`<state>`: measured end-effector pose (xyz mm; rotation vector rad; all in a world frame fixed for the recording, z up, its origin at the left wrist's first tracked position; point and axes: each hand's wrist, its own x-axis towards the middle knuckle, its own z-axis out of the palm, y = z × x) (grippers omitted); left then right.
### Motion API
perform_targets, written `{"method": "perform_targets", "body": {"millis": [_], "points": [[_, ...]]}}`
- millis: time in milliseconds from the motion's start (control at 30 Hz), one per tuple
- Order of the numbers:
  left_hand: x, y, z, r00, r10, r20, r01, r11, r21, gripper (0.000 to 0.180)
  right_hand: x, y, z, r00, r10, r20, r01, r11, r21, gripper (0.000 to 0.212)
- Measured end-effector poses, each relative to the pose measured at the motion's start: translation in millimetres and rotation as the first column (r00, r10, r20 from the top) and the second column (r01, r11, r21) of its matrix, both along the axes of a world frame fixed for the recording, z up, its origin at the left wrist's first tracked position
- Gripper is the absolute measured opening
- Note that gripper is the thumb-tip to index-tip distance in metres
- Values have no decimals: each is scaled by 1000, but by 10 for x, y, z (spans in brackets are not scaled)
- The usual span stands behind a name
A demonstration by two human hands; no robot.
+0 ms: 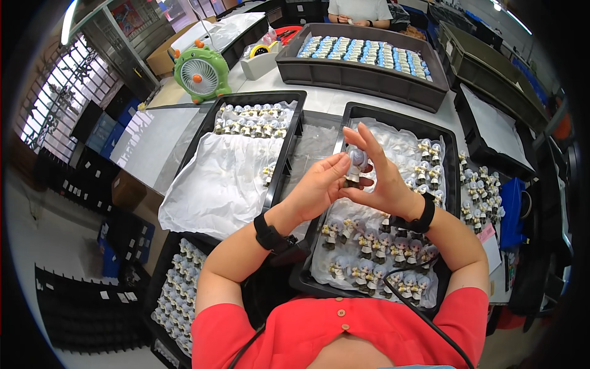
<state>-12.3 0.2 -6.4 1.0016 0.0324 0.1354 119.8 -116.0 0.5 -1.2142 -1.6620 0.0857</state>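
Note:
A small figurine [356,165] with pale lilac hair and a white outfit is held upright between my hands, above the gap between two black trays. My left hand [322,179] pinches it from the left with thumb and fingers. On its other side my right hand [388,178] has thumb and fingers curved around it; whether they touch it is hard to make out. Below my right forearm, the right tray [458,132] holds several similar figurines [369,240] on white paper. The left tray [294,132] has rows of figurines [252,126] at its far end and white paper [221,175] over the rest.
A green fan [201,72] and a tape dispenser [261,58] stand at the back left. Behind the trays is a large grey crate [362,81] of blue-and-white pieces. More figurines [178,295] fill a lower-left tray; others [479,190] lie at right. A person [359,11] works opposite.

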Motion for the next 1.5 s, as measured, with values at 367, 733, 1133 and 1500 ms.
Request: {"method": "perform_targets", "body": {"millis": [367, 733, 1133, 1500], "points": [[7, 43, 26, 995, 31, 91, -25, 998, -66, 50, 98, 26, -38, 998, -23, -58, 18, 997, -77, 93], [5, 58, 18, 996, 33, 86, -28, 998, -65, 48, 90, 4, 7, 990, 23, -138, -42, 990, -137, 77], [-5, 10, 67, 994, 73, 80, -61, 988, -142, 41, 119, -11, 7, 889, 96, -448, -211, 953, -216, 69], [-21, -12, 75, 906, 381, 186, -422, 780, 462, 46, 104, 20, -24, 779, 85, -621, -245, 953, -177, 33]]}}
